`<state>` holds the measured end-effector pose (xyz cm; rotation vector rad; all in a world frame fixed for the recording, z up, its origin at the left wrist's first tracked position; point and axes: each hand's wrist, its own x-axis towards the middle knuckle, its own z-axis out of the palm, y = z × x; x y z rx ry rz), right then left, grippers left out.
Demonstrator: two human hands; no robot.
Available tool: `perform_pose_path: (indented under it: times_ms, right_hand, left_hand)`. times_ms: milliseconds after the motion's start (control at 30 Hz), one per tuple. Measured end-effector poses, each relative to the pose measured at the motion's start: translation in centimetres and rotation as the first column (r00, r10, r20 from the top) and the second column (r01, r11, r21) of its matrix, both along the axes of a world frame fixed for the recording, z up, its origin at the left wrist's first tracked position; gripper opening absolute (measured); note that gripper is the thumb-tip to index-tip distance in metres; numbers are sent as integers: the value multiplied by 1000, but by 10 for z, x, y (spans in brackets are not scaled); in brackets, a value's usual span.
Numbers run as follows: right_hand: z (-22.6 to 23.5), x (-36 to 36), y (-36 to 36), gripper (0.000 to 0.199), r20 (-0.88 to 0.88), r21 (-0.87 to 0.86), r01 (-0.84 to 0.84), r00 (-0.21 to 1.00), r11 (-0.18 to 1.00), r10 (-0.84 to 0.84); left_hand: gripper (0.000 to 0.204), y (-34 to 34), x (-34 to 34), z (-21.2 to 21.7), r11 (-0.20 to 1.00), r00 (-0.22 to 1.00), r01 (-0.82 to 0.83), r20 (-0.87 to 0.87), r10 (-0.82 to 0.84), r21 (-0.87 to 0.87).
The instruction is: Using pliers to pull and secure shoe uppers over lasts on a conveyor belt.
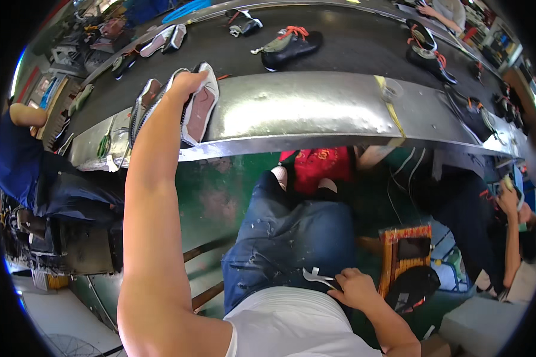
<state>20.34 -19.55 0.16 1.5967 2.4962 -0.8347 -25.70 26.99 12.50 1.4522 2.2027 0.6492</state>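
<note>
My left hand (187, 82) reaches far out and grips a pair of shoe uppers (199, 107), grey outside with pale pink lining, at the near metal rim of the conveyor belt (315, 107). A second pair of uppers (143, 104) lies just to their left. My right hand (354, 285) rests on my lap on blue jeans and holds a small white tool (315, 277) with forked ends.
A black shoe with orange laces (292, 46) rides the dark belt, with more shoes (426, 50) at the right and pale soles (164, 40) at the left. People sit at left (24, 149) and right (509, 226). An orange crate (406, 253) stands by my right knee.
</note>
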Motion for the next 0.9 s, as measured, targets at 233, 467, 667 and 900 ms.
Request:
perform_pose_path:
  times_ms: [233, 467, 667, 900]
  right_hand:
    - [-21, -15, 24, 42, -528, -107, 184, 822, 977, -212]
    - [-40, -70, 87, 78, -603, -528, -712, -69, 463, -795]
    - [-1, -64, 56, 64, -674, -448, 368, 459, 815, -578]
    - [-45, -45, 20, 62, -788, -512, 93, 347, 854, -510]
  left_hand:
    - [68, -101, 59, 16, 930, 838, 227, 430, -338, 289]
    - [58, -277, 160, -33, 895, -403, 60, 831, -384, 443]
    - [70, -296, 177, -103, 947, -181, 235, 967, -178, 219]
    - [43, -308, 208, -177, 967, 47, 245, 997, 64, -74]
